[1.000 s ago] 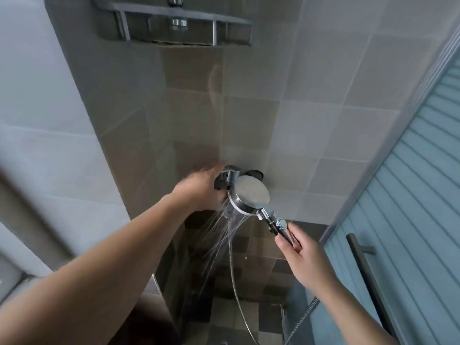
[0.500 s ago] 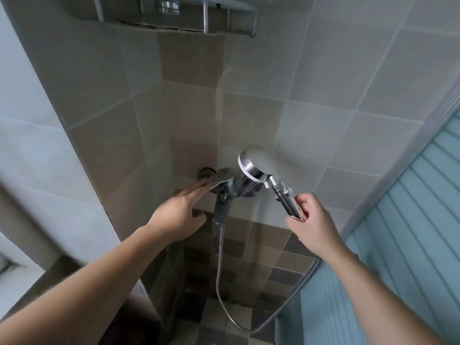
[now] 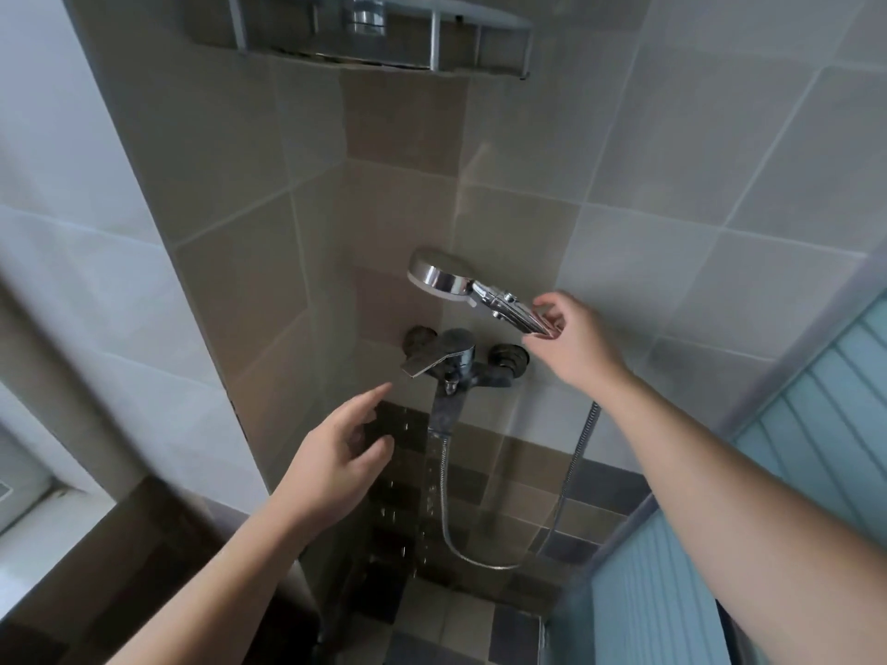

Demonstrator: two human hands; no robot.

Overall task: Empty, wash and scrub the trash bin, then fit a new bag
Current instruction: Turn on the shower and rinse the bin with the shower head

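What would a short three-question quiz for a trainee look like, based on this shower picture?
1. True or false: the left hand grips the tap lever.
2. Which hand is at the shower head handle? A left, B right, C both.
3. Fill in: the metal hose hangs in a loop below the ____.

Key: 1 false, the left hand is open, just short of the lever. 2 B. 3 tap.
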